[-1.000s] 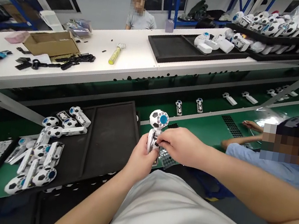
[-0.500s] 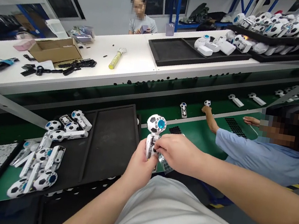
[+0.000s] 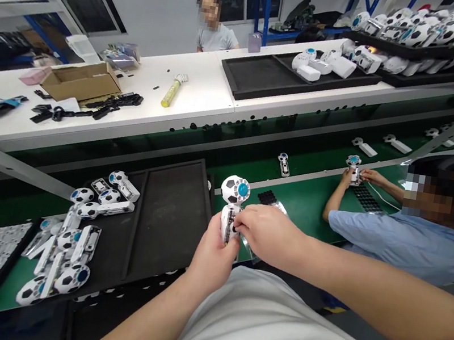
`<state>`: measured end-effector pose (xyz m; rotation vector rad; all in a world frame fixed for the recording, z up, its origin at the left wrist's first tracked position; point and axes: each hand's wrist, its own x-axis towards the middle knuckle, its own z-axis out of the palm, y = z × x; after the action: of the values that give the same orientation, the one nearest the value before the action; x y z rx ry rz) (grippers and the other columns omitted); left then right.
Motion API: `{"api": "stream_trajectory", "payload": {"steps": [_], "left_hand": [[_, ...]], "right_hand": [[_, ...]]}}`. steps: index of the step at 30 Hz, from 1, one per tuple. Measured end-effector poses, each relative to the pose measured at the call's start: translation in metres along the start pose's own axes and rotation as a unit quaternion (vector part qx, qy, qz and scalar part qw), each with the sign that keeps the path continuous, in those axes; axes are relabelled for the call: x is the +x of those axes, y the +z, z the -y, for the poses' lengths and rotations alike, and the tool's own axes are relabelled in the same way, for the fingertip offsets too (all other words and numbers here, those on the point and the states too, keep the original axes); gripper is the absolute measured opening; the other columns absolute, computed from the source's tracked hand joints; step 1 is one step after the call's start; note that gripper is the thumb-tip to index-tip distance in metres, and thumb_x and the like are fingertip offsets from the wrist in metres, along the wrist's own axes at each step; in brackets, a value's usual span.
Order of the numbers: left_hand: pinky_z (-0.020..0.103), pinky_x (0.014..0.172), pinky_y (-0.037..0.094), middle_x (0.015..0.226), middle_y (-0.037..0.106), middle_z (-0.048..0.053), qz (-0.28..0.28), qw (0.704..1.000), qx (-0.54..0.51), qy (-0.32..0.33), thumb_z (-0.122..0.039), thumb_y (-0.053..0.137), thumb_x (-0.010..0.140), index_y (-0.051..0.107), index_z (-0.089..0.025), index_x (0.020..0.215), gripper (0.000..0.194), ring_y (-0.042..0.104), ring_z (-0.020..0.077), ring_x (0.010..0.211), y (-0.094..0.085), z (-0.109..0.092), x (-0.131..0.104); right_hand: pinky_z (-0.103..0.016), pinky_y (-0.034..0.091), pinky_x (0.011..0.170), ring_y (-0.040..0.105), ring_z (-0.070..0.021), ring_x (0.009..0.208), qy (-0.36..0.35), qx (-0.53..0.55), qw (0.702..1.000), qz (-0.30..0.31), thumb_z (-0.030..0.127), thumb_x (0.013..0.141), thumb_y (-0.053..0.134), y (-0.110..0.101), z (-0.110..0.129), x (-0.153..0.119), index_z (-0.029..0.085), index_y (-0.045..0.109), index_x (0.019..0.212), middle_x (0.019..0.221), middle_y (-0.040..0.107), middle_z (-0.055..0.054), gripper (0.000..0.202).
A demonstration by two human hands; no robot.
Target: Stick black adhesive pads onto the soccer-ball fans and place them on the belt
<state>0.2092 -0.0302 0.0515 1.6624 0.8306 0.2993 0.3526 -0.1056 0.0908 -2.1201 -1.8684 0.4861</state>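
Observation:
My left hand (image 3: 216, 251) is wrapped round the white handle of a device with a soccer-ball head (image 3: 235, 190). The device is upright, its blue round insert faces me, and the handle's open side shows parts inside. Against that open side, the fingers of my right hand (image 3: 263, 230) are pinched together. A small dark spot shows at their tips, but what they hold is hidden. Just beyond my right hand lie a sheet of black round pads (image 3: 266, 197) and a clear plastic bag (image 3: 280, 207), partly covered.
Several similar devices (image 3: 71, 277) are piled on a black tray (image 3: 172, 213) at left. A co-worker in a blue shirt (image 3: 405, 238) handles another device (image 3: 353, 161) at right. One more device (image 3: 283, 164) lies on the green belt. A white shelf (image 3: 205, 92) runs across ahead.
The co-worker at right has brought a device from the belt towards themselves, both hands now at it. My hands stay on my device almost unmoved. The view has shifted slightly.

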Motion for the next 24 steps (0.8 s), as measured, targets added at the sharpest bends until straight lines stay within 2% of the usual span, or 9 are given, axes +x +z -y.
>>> {"api": "stream_trajectory", "payload": {"steps": [6,10,12,14,15,17,19,21,24], "left_hand": [[0.032,0.08,0.048,0.113,0.065,0.008,-0.011,1.0,0.011,-0.005,-0.027,0.052,0.086,0.051,-0.018,0.123,0.038,0.061,0.0215,0.097,0.004,0.006,0.001],[0.032,0.08,0.048,0.113,0.066,0.007,-0.016,1.0,0.017,-0.012,-0.027,0.053,0.087,0.05,-0.018,0.127,0.041,0.061,0.0213,0.096,0.005,0.015,0.003],[0.031,0.077,0.048,0.112,0.066,0.008,-0.025,0.999,0.015,-0.026,-0.027,0.053,0.087,0.049,-0.019,0.13,0.044,0.062,0.0207,0.092,0.005,0.02,0.006],[0.03,0.074,0.049,0.112,0.066,0.009,-0.03,0.999,-0.006,-0.034,-0.028,0.051,0.087,0.047,-0.019,0.132,0.046,0.063,0.0199,0.088,0.007,0.028,0.011],[0.03,0.074,0.05,0.114,0.066,0.009,-0.025,0.999,-0.018,-0.036,-0.029,0.051,0.088,0.046,-0.018,0.134,0.047,0.064,0.0198,0.087,0.009,0.032,0.014],[0.031,0.076,0.051,0.118,0.066,0.011,0.007,0.999,-0.02,-0.05,-0.03,0.051,0.088,0.04,-0.018,0.141,0.056,0.065,0.0204,0.089,0.012,0.042,0.02],[0.034,0.082,0.051,0.118,0.067,0.013,0.052,0.995,0.031,-0.082,-0.034,0.053,0.088,0.029,-0.016,0.15,0.069,0.066,0.0228,0.093,0.011,0.052,0.026],[0.035,0.088,0.05,0.117,0.068,0.014,0.047,0.984,0.125,-0.115,-0.04,0.056,0.087,0.023,-0.014,0.154,0.079,0.067,0.0258,0.099,-0.005,0.063,0.03],[0.037,0.103,0.043,0.131,0.061,0.017,-0.116,0.939,0.287,-0.147,-0.043,0.056,0.087,0.03,-0.012,0.152,0.077,0.058,0.0294,0.121,-0.061,0.081,0.029]], "right_hand": [[-0.029,0.04,0.07,0.063,-0.0191,0.081,0.016,-0.026,0.999,-0.029,0.012,0.092,0.052,0.022,0.003,0.001,0.016,0.068,0.088,0.088,0.069,-0.006,0.017],[-0.03,0.041,0.069,0.064,-0.0213,0.079,0.075,-0.04,0.996,-0.03,0.018,0.091,0.056,0.02,0.005,0.004,0.015,0.064,0.086,0.083,0.068,-0.007,0.01],[-0.031,0.042,0.069,0.064,-0.0225,0.08,0.134,0.009,0.99,-0.04,0.028,0.088,0.063,0.021,-0.001,0.007,0.016,0.064,0.091,0.084,0.069,-0.008,0.013],[-0.03,0.044,0.071,0.065,-0.0216,0.082,0.173,0.149,0.972,-0.052,0.035,0.081,0.07,0.03,-0.014,0.014,0.018,0.063,0.108,0.091,0.071,-0.006,0.032],[-0.03,0.046,0.072,0.065,-0.0208,0.084,0.183,0.263,0.946,-0.046,0.034,0.077,0.073,0.04,-0.023,0.019,0.02,0.062,0.115,0.095,0.071,-0.006,0.042],[-0.03,0.049,0.073,0.066,-0.0201,0.084,0.197,0.487,0.851,-0.011,0.032,0.071,0.076,0.07,-0.044,0.029,0.02,0.062,0.117,0.098,0.072,-0.005,0.05],[-0.03,0.051,0.072,0.067,-0.0205,0.083,0.236,0.6,0.765,0.015,0.033,0.072,0.073,0.109,-0.066,0.039,0.016,0.068,0.105,0.091,0.073,-0.006,0.038],[-0.03,0.052,0.073,0.067,-0.0195,0.081,0.299,0.585,0.754,-0.004,0.035,0.08,0.066,0.149,-0.087,0.044,0.014,0.068,0.097,0.087,0.071,-0.006,0.027],[-0.031,0.052,0.074,0.065,-0.0165,0.078,0.383,0.505,0.772,-0.039,0.032,0.091,0.058,0.196,-0.116,0.043,0.013,0.064,0.096,0.085,0.069,-0.005,0.02]]}}
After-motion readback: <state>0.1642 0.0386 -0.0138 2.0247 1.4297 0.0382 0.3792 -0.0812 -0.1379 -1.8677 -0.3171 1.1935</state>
